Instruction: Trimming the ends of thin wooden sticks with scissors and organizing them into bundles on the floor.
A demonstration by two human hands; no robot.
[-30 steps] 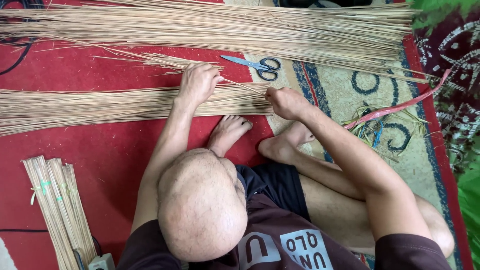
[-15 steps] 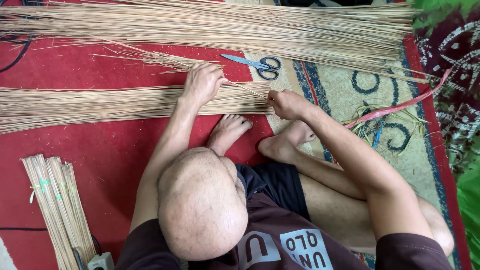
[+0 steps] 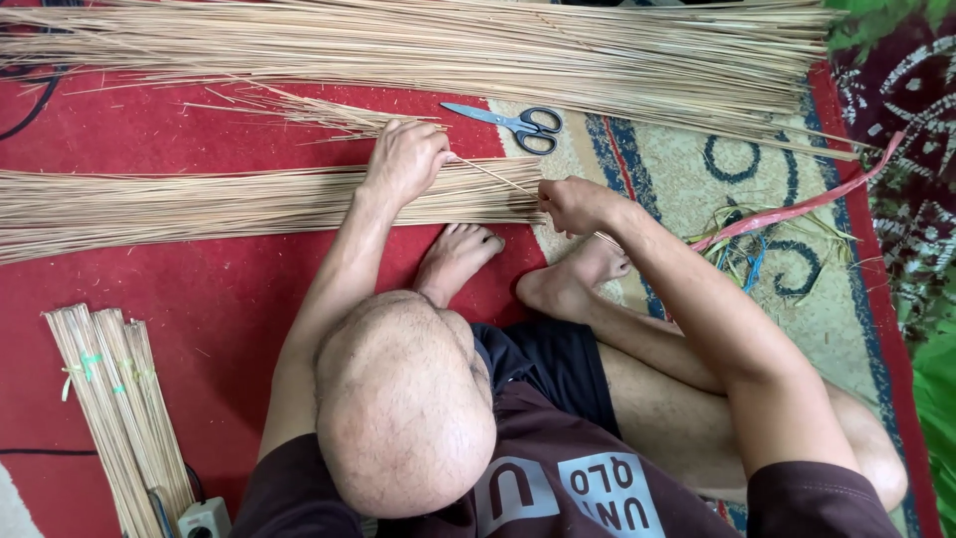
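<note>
My left hand (image 3: 403,159) rests on the right part of a long flat bundle of thin tan sticks (image 3: 199,204) lying across the red mat. Its fingers pinch one single thin stick (image 3: 495,177). That stick slants down to my right hand (image 3: 573,204), which is closed on its other end at the bundle's right tip. My bare feet (image 3: 458,254) sit just below the bundle.
A larger pile of sticks (image 3: 448,50) runs along the top. Grey-handled scissors (image 3: 508,122) lie between the pile and my hands. Tied stick bundles (image 3: 119,408) lie at lower left beside a white power plug (image 3: 204,518). Pink and coloured strips (image 3: 787,214) lie on the patterned rug at right.
Both hands stay at the bundle's right end; my left hand's fingers have shifted slightly on the single stick.
</note>
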